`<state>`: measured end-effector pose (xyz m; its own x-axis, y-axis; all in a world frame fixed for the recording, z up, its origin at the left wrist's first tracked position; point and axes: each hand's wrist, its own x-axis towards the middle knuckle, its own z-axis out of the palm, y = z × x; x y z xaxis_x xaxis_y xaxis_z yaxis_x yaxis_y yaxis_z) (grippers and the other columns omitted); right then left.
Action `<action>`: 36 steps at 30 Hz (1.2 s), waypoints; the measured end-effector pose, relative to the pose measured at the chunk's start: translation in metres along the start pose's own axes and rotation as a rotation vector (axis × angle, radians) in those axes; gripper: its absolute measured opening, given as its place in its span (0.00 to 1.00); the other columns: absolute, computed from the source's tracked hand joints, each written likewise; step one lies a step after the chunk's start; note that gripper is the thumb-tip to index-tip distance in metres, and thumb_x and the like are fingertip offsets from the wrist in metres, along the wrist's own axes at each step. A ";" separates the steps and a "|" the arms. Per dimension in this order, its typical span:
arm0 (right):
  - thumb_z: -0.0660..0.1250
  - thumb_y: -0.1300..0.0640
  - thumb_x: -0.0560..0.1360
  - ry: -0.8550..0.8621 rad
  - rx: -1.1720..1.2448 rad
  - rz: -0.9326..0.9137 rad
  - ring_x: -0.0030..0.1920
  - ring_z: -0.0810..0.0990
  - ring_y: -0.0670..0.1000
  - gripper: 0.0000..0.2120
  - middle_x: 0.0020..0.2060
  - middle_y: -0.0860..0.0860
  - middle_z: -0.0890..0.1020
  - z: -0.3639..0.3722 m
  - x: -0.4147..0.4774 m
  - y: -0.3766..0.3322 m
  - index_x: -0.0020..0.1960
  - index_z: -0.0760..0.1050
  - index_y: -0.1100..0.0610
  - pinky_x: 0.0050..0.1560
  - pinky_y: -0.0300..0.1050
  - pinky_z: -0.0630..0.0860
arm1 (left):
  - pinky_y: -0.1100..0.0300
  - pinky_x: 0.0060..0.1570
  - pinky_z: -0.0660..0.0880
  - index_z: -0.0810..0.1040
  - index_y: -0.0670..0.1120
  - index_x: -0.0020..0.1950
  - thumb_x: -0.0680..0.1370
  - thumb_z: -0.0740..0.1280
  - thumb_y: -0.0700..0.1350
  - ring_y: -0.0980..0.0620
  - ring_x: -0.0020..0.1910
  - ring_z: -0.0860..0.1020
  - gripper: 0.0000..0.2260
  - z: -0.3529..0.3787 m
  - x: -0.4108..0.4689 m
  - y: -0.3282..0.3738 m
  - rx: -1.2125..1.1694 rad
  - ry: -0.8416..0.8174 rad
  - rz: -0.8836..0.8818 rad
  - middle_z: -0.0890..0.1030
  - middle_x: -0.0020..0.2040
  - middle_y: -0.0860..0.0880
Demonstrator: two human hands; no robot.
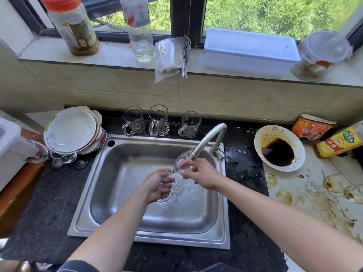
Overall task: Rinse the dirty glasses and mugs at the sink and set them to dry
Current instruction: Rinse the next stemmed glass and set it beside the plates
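Pinching stem in left hand (158, 185), curling right hand (199, 173) round bowl of wine glass (181, 160), tilted under faucet (213, 137) spout above sink (82, 216). Foot blurred against left palm, hard to make out. Behind, three mugs (159, 120) upright on counter (49, 203). Far right, stained glasses (336, 182) cut by frame edge.

- Bright daylight pours through the window (275, 14) ahead of me.
- Soft glare sits on my steel sink (125, 173).
- The wide lens bows the sill (117, 54); the frame's corners blur.
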<state>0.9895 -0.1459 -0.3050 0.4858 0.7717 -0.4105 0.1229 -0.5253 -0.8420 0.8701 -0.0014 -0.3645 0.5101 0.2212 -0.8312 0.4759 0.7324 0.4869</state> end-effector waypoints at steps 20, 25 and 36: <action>0.61 0.53 0.81 0.210 -0.051 0.367 0.38 0.83 0.50 0.09 0.38 0.49 0.79 -0.016 -0.012 0.041 0.53 0.77 0.56 0.36 0.45 0.73 | 0.72 0.19 0.56 0.67 0.44 0.37 0.76 0.61 0.41 0.55 0.14 0.65 0.09 0.023 -0.048 0.046 0.425 0.218 0.247 0.66 0.29 0.44; 0.62 0.60 0.80 0.151 0.094 0.401 0.36 0.82 0.51 0.07 0.45 0.52 0.80 -0.011 -0.014 0.043 0.53 0.77 0.58 0.27 0.40 0.68 | 0.72 0.19 0.53 0.67 0.45 0.34 0.77 0.59 0.43 0.54 0.17 0.63 0.11 0.022 -0.055 0.045 0.416 0.215 0.175 0.67 0.27 0.47; 0.75 0.57 0.72 0.024 0.506 0.295 0.46 0.82 0.49 0.26 0.54 0.52 0.82 -0.018 -0.021 0.017 0.68 0.72 0.56 0.32 0.39 0.72 | 0.71 0.16 0.54 0.65 0.44 0.36 0.69 0.57 0.37 0.53 0.21 0.64 0.03 0.006 -0.041 0.001 -0.111 -0.054 -0.137 0.65 0.28 0.46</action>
<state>0.9971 -0.1770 -0.3044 0.4567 0.6075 -0.6499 -0.4459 -0.4758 -0.7581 0.8543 -0.0136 -0.3285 0.4852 0.0820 -0.8705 0.4630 0.8205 0.3354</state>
